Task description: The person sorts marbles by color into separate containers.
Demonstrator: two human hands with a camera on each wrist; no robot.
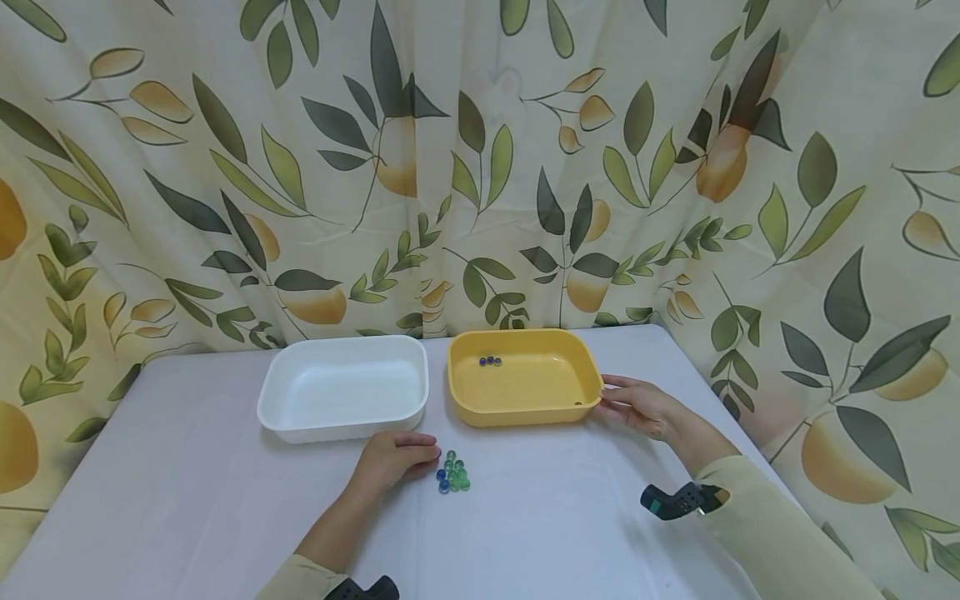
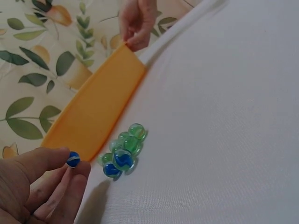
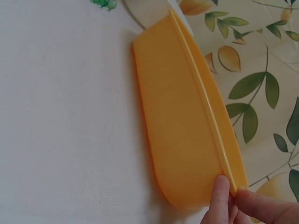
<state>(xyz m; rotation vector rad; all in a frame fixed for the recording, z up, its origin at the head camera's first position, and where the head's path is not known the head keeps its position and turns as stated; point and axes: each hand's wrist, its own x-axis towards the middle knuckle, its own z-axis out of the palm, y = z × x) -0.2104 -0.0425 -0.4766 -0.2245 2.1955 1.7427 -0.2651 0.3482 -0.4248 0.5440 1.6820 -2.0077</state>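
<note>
Between thumb and fingertips, my left hand [image 1: 396,458] pinches a blue marble [image 2: 73,159] with a pale streak. Just right of that hand, a small cluster of green marbles [image 2: 132,144] and blue marbles [image 2: 123,159] lies on the cloth. My right hand [image 1: 637,405] grips the rim of the yellow tray [image 1: 517,415] at its right end, thumb and fingers on either side of the rim in the right wrist view. Inside that tray, three dark marbles [image 1: 491,362] sit in a row toward the back left, and one small marble [image 1: 578,404] is near the front right corner.
Left of the yellow tray stands a white tray [image 1: 341,435], with a narrow gap between them. Both rest on a white-clothed table [image 1: 555,517] near its far edge. Behind it hangs a curtain [image 1: 480,167] printed with leaves and fruit.
</note>
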